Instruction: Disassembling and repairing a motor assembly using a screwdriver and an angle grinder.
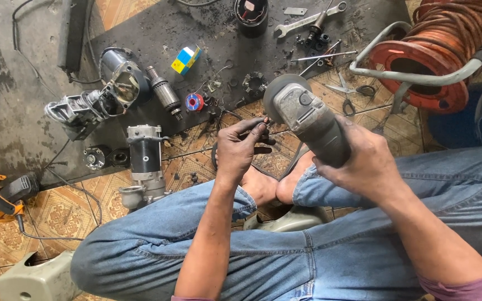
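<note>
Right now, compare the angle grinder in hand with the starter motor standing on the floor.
The angle grinder is gripped by the right hand, tilted; the starter motor stands untouched on the tiles. The grinder carries a disc; the starter shows a dark band. Both are grey metal and grimy.

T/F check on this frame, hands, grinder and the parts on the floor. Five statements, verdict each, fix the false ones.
1. The right hand grips the body of an angle grinder. True.
2. The left hand is empty and flat on the floor. False: it is raised, pinching a small dark part close to the grinder's disc.
3. A combination wrench lies on the dark mat at the top. True.
4. The orange hose reel sits at the far left. False: it is at the upper right.
5. A blue and yellow box lies on the mat. True.
</note>
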